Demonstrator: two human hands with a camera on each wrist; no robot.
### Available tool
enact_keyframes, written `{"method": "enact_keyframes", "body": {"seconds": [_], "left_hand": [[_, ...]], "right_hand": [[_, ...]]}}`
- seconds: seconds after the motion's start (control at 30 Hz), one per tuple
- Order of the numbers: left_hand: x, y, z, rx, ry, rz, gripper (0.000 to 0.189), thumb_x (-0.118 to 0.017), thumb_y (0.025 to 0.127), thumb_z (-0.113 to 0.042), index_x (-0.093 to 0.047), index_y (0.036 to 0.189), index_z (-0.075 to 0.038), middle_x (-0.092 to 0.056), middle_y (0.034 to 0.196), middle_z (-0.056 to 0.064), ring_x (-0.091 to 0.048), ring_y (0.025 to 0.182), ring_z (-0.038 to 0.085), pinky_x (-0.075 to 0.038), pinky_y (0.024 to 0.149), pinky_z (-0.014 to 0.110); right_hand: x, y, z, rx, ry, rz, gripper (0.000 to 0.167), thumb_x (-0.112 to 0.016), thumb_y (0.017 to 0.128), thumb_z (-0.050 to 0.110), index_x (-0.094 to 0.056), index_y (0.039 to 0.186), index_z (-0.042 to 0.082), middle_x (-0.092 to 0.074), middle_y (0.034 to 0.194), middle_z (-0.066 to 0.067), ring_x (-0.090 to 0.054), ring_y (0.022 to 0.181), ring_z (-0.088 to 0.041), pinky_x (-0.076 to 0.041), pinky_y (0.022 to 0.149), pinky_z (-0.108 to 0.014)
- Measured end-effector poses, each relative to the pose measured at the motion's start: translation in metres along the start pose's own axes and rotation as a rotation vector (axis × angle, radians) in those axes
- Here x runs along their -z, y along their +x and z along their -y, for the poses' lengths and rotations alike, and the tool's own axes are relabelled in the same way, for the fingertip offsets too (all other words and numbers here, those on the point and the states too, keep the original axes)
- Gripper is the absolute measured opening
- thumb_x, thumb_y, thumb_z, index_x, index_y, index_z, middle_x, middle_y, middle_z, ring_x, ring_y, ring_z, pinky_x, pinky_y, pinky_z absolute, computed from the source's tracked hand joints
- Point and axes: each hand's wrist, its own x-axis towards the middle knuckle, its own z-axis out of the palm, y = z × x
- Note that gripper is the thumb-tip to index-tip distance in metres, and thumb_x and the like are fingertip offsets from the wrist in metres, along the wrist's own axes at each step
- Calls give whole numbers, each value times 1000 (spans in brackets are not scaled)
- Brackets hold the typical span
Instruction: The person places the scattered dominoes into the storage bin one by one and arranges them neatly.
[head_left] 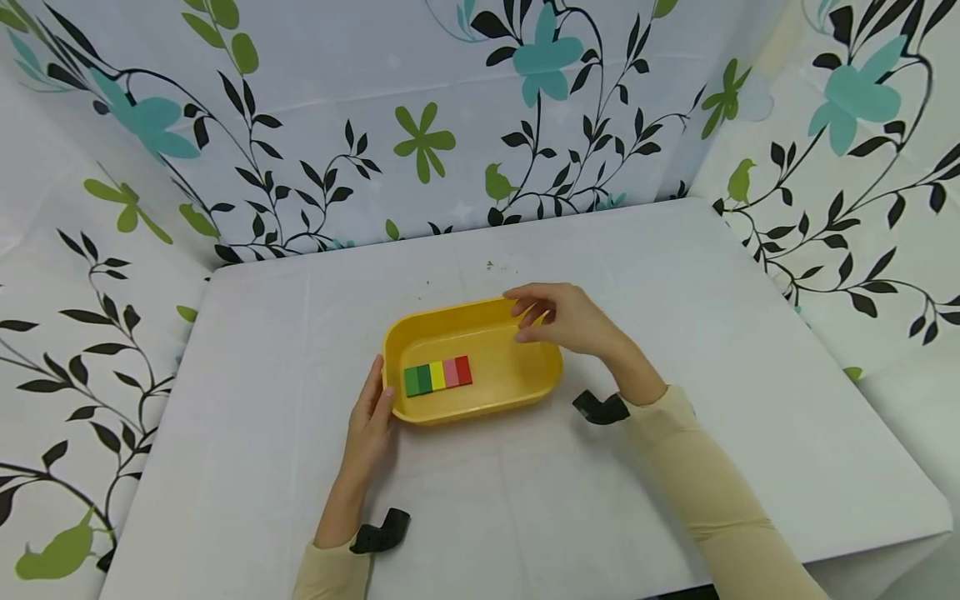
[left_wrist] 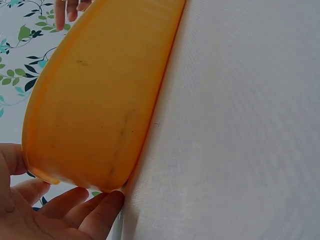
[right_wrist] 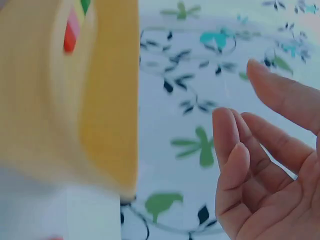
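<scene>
A yellow tray [head_left: 517,367] lies on the white-covered table. Inside it, toward the left end, a straight row of small coloured blocks [head_left: 438,376] runs light green, dark green, yellow, pink and red. My left hand [head_left: 369,417] holds the tray's left end, thumb at the near corner and fingers along the outer wall; the left wrist view shows the fingertips [left_wrist: 117,197] low against that wall. Over the tray's far right corner hovers my right hand [head_left: 562,317], its fingers loosely bent and holding nothing. In the right wrist view it stands apart from the tray wall.
The white tablecloth [head_left: 247,433] spreads around the tray. Leaf-patterned curtains [head_left: 300,125] stand behind the table and along both sides. A black wrist device [head_left: 602,407] sticks out from the right sleeve, and another [head_left: 381,532] from the left.
</scene>
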Motion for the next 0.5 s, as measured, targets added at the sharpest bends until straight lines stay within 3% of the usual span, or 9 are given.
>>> {"method": "enact_keyframes", "body": {"seconds": [0.13, 0.27, 0.5], "left_hand": [[1, -1, -1, 22, -8, 7, 54, -35, 107, -29, -15, 158, -29, -15, 164, -9, -15, 151, 11, -27, 117, 30], [1, -1, -1, 34, -15, 14, 54, -35, 107, -31, -14, 157, -31, -14, 164, -11, -15, 151, 10, -28, 117, 29], [0, -2, -1, 22, -24, 23, 55, -36, 107, -31, -14, 157, -32, -14, 164, -10, -16, 150, 11, -29, 116, 29]], "right_hand": [[28, -6, -27, -6, 16, -69, 60, -78, 83, 14, -56, 138, 10, -63, 121, -14, -61, 102, -25, -54, 84, -28], [48, -9, -57, -61, 10, -98, 66, -78, 83, 15, -51, 142, 12, -57, 129, -16, -56, 109, -29, -53, 94, -41], [68, -13, -99, -175, 4, -33, 72, -76, 84, 11, -41, 148, 10, -47, 139, -22, -49, 120, -36, -48, 102, -53]]}}
